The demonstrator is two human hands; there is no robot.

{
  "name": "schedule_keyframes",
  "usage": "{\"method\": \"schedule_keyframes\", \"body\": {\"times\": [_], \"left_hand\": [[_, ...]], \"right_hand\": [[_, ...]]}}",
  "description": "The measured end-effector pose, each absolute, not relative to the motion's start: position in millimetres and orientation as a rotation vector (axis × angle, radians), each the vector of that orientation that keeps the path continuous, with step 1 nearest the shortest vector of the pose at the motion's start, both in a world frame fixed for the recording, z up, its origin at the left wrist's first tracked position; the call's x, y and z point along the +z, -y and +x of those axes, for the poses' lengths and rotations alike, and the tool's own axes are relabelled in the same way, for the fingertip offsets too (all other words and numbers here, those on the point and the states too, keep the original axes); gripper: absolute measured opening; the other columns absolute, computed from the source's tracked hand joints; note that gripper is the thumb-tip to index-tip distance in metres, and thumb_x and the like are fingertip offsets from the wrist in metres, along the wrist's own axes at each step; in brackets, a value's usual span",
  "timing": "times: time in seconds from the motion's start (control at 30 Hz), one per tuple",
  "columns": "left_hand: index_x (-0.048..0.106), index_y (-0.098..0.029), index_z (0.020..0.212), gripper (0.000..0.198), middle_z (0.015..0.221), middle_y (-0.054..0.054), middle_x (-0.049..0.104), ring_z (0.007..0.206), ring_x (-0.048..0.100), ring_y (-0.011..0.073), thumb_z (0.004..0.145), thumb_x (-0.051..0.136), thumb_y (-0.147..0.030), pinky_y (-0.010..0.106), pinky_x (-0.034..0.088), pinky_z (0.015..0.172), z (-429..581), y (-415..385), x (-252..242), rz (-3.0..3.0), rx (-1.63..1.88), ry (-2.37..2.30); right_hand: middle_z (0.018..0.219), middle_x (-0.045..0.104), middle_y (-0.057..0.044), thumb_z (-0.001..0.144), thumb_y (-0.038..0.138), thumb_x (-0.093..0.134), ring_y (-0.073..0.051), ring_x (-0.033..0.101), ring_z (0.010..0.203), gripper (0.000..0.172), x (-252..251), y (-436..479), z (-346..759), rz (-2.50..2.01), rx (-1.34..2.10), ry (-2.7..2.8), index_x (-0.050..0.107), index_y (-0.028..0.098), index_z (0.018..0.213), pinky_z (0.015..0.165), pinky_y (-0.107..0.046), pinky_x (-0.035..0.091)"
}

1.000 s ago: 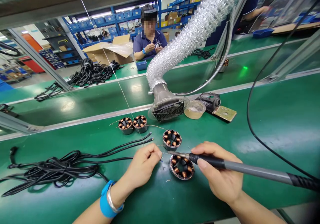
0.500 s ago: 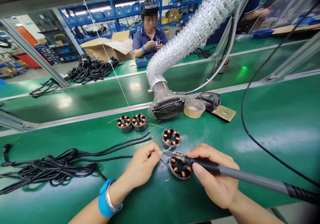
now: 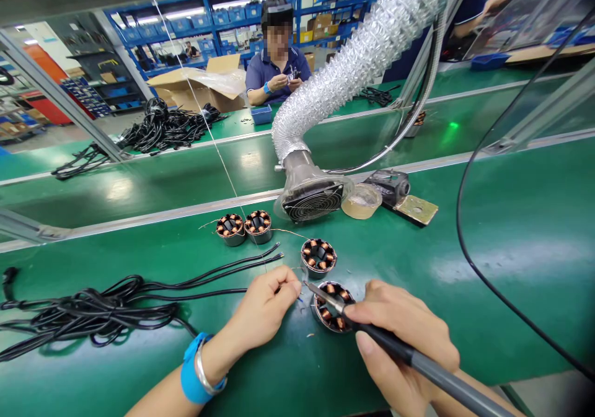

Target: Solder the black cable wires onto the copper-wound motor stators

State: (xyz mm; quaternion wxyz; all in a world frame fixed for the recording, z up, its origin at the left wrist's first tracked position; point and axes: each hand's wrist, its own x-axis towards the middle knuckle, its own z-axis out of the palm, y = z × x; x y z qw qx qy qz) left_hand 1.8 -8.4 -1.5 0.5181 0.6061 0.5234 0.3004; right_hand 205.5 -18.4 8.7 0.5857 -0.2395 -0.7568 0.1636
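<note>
My right hand (image 3: 403, 342) grips a soldering iron (image 3: 432, 368) like a pen; its tip lies at the left rim of a round motor stator with copper coils (image 3: 331, 307) on the green bench. My left hand (image 3: 266, 305) pinches thin wire ends just left of that tip, its fingers closed; a black cable runs left from under it to a tangled bundle of black cables (image 3: 88, 315). A second stator (image 3: 318, 257) stands just behind. Two more stators (image 3: 245, 227) stand side by side further back.
A silver flexible duct ends in a fume-extractor fan (image 3: 312, 201) behind the stators. Beside the fan stand a small tub (image 3: 361, 201) and an iron stand with a sponge pad (image 3: 409, 205). The iron's black cord (image 3: 469, 243) loops at right. A co-worker (image 3: 277, 70) sits across the far bench.
My right hand has drawn back toward me and swung the iron's handle down and right. The tip stays near the front stator's left edge. My left hand has held still.
</note>
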Motion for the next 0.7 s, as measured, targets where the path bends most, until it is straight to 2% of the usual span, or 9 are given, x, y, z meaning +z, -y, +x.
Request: {"method": "schedule_keyframes", "body": {"times": [0.27, 0.7], "left_hand": [[0.045, -0.019, 0.070, 0.028, 0.065, -0.005, 0.036, 0.063, 0.032, 0.0125, 0.090, 0.046, -0.038, 0.024, 0.027, 0.060, 3, 9, 1, 1.440, 0.725, -1.258], [0.047, -0.019, 0.071, 0.026, 0.065, -0.005, 0.038, 0.063, 0.033, 0.0124, 0.090, 0.047, -0.036, 0.024, 0.028, 0.060, 3, 9, -2, 1.422, 0.742, -1.238]], "right_hand": [[0.068, 0.059, -0.004, 0.074, 0.010, 0.053, -0.016, 0.050, 0.051, 0.029, -3, 21, 211, -0.582, 0.460, 1.761, 0.063, 0.017, 0.100, 0.051, -0.032, 0.039], [0.064, 0.057, -0.002, 0.074, 0.010, 0.053, -0.015, 0.047, 0.048, 0.031, 4, 18, 209, -0.604, 0.437, 1.738, 0.064, 0.019, 0.101, 0.047, -0.031, 0.038]]}}
